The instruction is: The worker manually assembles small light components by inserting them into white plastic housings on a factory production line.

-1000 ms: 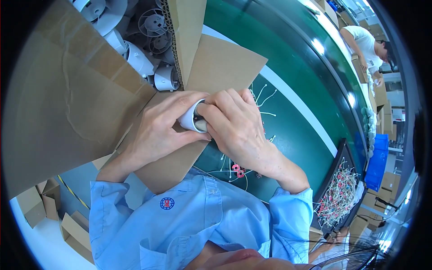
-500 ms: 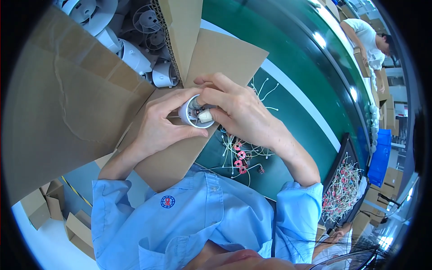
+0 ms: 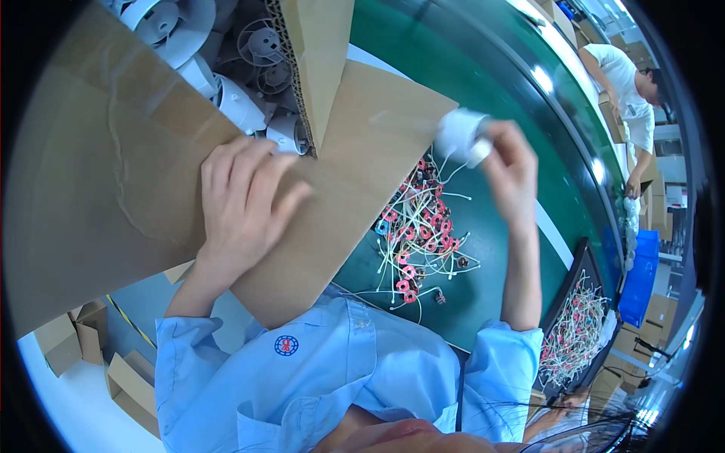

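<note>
My right hand [image 3: 515, 172] is shut on a white plastic cup-shaped housing [image 3: 459, 136], gripping its side over the green table; the housing is slightly blurred by motion. Under it lies a pile of small red rings with pale wires [image 3: 427, 226]. My left hand [image 3: 245, 200] is open, fingers apart and empty, over the edge of a large cardboard carton [image 3: 136, 174] and beside its flap [image 3: 355, 151]. Inside the carton are several white plastic housings [image 3: 242, 106] like the held one. What the held housing contains cannot be made out.
A black tray [image 3: 566, 351] of wired parts stands at the right, next to a blue bin [image 3: 639, 275]. A green belt [image 3: 468, 57] runs along the far side. A person in white [image 3: 623, 83] works at the far right. Smaller cartons [image 3: 136, 385] sit at the lower left.
My right hand has carried the housing away from my left hand, to the right and over the table. My left hand has let go of it and moved left to the carton's edge.
</note>
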